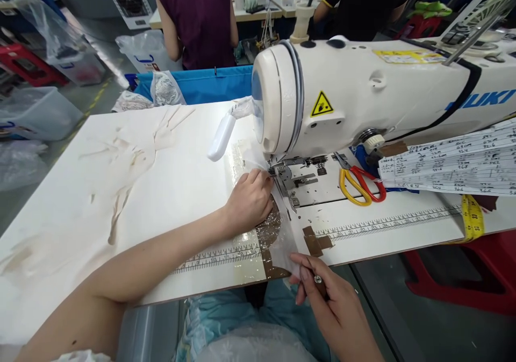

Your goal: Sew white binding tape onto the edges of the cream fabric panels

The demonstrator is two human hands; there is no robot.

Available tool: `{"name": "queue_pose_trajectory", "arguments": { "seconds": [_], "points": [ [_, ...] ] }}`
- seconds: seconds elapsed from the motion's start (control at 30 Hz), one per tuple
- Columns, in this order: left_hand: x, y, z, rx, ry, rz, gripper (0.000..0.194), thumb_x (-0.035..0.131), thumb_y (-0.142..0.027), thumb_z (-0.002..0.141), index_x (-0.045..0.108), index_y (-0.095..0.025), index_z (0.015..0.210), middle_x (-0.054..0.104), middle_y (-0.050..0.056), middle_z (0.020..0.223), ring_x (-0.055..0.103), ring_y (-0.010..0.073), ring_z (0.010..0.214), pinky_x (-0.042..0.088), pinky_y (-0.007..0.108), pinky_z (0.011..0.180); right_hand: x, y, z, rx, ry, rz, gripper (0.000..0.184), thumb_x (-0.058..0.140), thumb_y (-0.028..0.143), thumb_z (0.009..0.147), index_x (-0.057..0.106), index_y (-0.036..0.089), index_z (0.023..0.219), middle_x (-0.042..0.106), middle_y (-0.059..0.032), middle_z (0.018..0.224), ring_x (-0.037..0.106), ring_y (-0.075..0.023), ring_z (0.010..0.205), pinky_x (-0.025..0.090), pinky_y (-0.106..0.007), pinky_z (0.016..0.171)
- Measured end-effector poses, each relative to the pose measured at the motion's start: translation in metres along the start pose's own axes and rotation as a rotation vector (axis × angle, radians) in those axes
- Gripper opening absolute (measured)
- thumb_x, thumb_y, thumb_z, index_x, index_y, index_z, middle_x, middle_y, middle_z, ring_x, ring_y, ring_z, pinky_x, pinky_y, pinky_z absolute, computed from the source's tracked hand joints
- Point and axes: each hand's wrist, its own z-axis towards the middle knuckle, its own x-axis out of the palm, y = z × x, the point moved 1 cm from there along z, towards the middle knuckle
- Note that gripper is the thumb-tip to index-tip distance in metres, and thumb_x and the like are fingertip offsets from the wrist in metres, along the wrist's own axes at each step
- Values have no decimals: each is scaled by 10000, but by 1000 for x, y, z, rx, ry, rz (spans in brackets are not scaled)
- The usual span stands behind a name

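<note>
A strip of thin white fabric (284,243) runs from the sewing machine's presser foot (274,171) toward the table's front edge. My left hand (250,198) is closed beside the foot, its curled fingers pressed on the fabric's far end. At the near edge, my right hand (328,297) is closed around a small tool with a brown handle (319,285) and a metal fitting; the tool's tip is hidden. Thumb and forefinger of that hand also meet the near end of the fabric. The white sewing machine (322,93) stands over the far side of the work.
Red-and-yellow scissors (357,184) lie right of the foot, near handwritten paper strips (451,160) and a yellow tape measure (472,217). Loose pale fabric pieces (133,157) cover the table's left. A blue cloth bin (213,85) and two people are beyond.
</note>
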Motion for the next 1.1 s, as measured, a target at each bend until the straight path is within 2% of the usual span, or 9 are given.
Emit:
{"name": "queue_pose_trajectory", "arguments": {
  "seconds": [0.13, 0.3, 0.43, 0.8, 0.97, 1.03, 1.1],
  "points": [
    [-6, -5, -6, 26, 26, 15, 414, 377, -222, 942, 557, -50, 1273, 570, 189, 1270, 492, 312, 1122, 435, 446, 896, -2, 1, -4, 61, 10, 59, 304, 456, 394, 999, 657, 223, 1151, 677, -32, 780, 651, -138, 584, 544, -223, 545],
    [-5, -11, -9, 43, 25, -7, 408, 440, -232, 912, 566, -49, 1255, 551, 183, 1302, 496, 306, 1124, 423, 433, 915, -4, 0, -6, 136, -62, 110, 326, 478, 443, 991, 658, 205, 1122, 629, -10, 720, 619, -125, 543, 534, -220, 543],
    [-4, -12, -10, 55, 19, 2, 413, 431, -239, 916, 564, -43, 1254, 548, 185, 1308, 487, 309, 1133, 404, 432, 948, -8, 6, 2, 88, -4, 55, 365, 457, 464, 993, 647, 188, 1138, 645, -15, 717, 640, -131, 525, 540, -223, 514],
    [-6, -14, -9, 86, 19, -14, 391, 457, -250, 903, 594, -48, 1209, 561, 199, 1275, 501, 311, 1091, 383, 451, 989, -11, 16, 17, 6, -24, -34, 357, 464, 472, 983, 662, 210, 1123, 671, -28, 728, 637, -132, 517, 519, -208, 464],
    [-2, -12, -9, 90, 0, 6, 406, 459, -285, 924, 608, -17, 1190, 552, 208, 1293, 501, 308, 1109, 373, 444, 1017, -16, 13, 14, 42, -75, -67, 341, 511, 474, 968, 686, 230, 1130, 673, -17, 706, 632, -133, 525, 535, -202, 501],
    [0, -11, -8, 84, -9, 4, 421, 445, -301, 941, 607, -8, 1197, 555, 206, 1292, 502, 310, 1111, 377, 446, 1019, -21, 14, 10, 18, -39, -133, 334, 530, 467, 959, 700, 249, 1147, 719, -35, 767, 675, -149, 581, 548, -195, 517],
    [1, -10, -7, 74, -13, -3, 414, 426, -291, 958, 607, -2, 1193, 560, 205, 1283, 511, 308, 1108, 390, 444, 1013, -27, 16, 3, -24, -29, -227, 310, 560, 465, 941, 723, 282, 1132, 768, -53, 931, 738, -188, 744, 574, -188, 575]
  ]
}}
